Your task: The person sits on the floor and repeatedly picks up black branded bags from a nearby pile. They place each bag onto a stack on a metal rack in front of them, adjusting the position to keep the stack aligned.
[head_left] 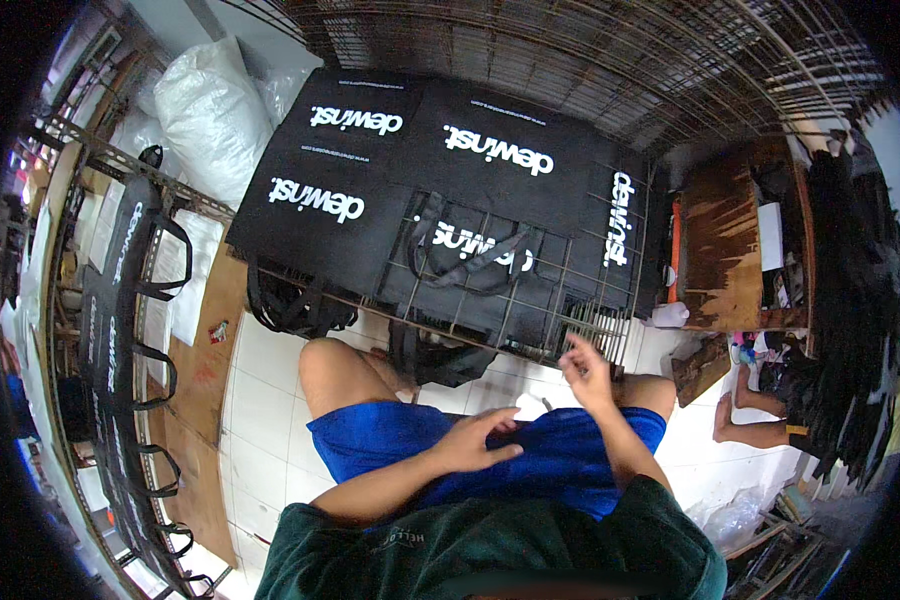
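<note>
My left hand (480, 440) hovers over my lap with its thumb and fingers apart, holding nothing. Farther forward and to the right, my right hand (585, 374) is raised close to the near edge of a wire grid (518, 300); its index finger points out, the other fingers are loosely bent, and no object shows in it. Before my knees lie flat black fabric bags (345, 165) with white lettering, spread side by side. The grid covers the nearer part of them, and a black strap handle (470, 262) shows there.
More black straps (300, 305) hang below the bags' near left edge. On the left stand a rack of long black bags (120, 330) and a white sack (215, 120). To the right are a wooden cabinet (725, 240), another person's bare legs (755, 420) and hanging dark cloth (850, 300).
</note>
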`<state>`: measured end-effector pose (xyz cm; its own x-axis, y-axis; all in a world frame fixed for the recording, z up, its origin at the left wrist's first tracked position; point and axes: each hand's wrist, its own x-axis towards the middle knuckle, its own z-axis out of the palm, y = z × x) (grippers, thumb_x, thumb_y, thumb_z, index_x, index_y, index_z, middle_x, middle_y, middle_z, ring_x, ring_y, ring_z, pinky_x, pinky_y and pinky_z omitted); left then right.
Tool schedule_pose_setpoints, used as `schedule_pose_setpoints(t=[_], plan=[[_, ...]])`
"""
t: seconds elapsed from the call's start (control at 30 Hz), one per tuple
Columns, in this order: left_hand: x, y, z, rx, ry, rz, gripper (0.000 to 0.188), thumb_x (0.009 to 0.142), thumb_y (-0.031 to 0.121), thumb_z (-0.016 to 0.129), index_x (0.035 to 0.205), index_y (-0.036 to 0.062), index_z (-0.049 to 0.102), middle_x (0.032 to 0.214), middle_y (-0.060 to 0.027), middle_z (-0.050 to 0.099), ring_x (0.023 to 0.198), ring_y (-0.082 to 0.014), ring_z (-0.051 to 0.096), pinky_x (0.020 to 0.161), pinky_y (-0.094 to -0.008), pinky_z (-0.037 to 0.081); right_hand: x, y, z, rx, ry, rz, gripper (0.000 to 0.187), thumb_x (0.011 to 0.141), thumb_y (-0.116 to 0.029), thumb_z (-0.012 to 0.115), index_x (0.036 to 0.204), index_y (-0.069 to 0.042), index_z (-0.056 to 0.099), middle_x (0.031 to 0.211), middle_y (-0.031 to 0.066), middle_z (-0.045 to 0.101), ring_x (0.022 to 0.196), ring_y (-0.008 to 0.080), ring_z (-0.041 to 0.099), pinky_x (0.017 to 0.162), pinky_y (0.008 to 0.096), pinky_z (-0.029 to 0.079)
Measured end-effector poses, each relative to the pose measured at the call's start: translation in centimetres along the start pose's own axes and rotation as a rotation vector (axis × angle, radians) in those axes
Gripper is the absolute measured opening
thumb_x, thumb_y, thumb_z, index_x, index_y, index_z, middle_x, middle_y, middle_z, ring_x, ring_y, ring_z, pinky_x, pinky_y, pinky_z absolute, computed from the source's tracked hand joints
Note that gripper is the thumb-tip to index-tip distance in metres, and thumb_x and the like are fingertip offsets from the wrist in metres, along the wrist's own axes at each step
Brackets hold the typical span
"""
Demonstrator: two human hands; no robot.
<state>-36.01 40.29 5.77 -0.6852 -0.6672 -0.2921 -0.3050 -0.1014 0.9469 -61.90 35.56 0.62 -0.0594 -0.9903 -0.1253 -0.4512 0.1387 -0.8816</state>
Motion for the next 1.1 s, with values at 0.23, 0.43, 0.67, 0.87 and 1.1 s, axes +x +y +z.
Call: schedule_pose_setpoints(t=[0.23, 0.43, 0.67, 0.87, 1.1], plan=[[1.1, -4.7, 0.9, 0.36, -0.062, -0.055, 0.071, 0.077, 0.05, 0.059, 0.134, 0.0152, 0.035, 0.117, -0.0179, 0.055, 0.109, -0.0351, 0.052, 0.09, -0.0416, 0.042, -5.0, 1.4, 2.1, -0.104, -0.299, 0.009, 0.042, 0.076, -0.01, 0.063, 0.116, -0.007, 0.055, 0.081, 0.011, 0.065, 0.074, 0.0221, 0.064, 0.069, 0.0343, 0.05], [0.7, -5.2, 1.0, 0.516, -0.004, -0.177, 0.072, 0.077, 0.051, 0.06, 0.133, 0.0115, 0.038, 0.12, -0.0178, 0.054, 0.111, -0.0337, 0.051, 0.093, -0.0399, 0.041, -4.7, 1.9, -0.6, -0.069, -0.148, -0.045, 0.041, 0.078, -0.008, 0.063, 0.119, -0.007, 0.053, 0.08, 0.0073, 0.064, 0.071, 0.0157, 0.061, 0.068, 0.0305, 0.049], [0.4, -5.5, 0.9, 0.496, -0.001, -0.236, 0.073, 0.076, 0.052, 0.06, 0.132, 0.0092, 0.04, 0.114, -0.0184, 0.057, 0.109, -0.033, 0.053, 0.092, -0.0387, 0.042, -5.4, 1.9, -0.5, -0.068, -0.089, -0.022, 0.043, 0.079, -0.011, 0.064, 0.12, -0.007, 0.052, 0.077, 0.0073, 0.063, 0.069, 0.0149, 0.059, 0.063, 0.0311, 0.048], [1.4, -7.0, 1.0, 0.481, -0.033, -0.25, 0.074, 0.074, 0.055, 0.061, 0.132, 0.0116, 0.041, 0.117, -0.0157, 0.057, 0.111, -0.0329, 0.052, 0.093, -0.0411, 0.041, -5.9, 2.9, -0.8, 0.0, -0.079, -0.084, 0.045, 0.08, -0.009, 0.064, 0.123, -0.008, 0.05, 0.081, 0.0069, 0.063, 0.07, 0.0123, 0.06, 0.063, 0.0284, 0.048], [2.2, -6.3, 1.6, 0.439, -0.024, -0.234, 0.076, 0.073, 0.049, 0.066, 0.129, 0.0047, 0.043, 0.115, -0.0196, 0.058, 0.108, -0.0323, 0.055, 0.093, -0.0384, 0.041, -6.7, -4.3, -11.6, 0.143, 0.065, -0.118, 0.05, 0.081, -0.009, 0.065, 0.127, -0.013, 0.047, 0.093, 0.0011, 0.059, 0.08, 0.0082, 0.056, 0.069, 0.0224, 0.045]])
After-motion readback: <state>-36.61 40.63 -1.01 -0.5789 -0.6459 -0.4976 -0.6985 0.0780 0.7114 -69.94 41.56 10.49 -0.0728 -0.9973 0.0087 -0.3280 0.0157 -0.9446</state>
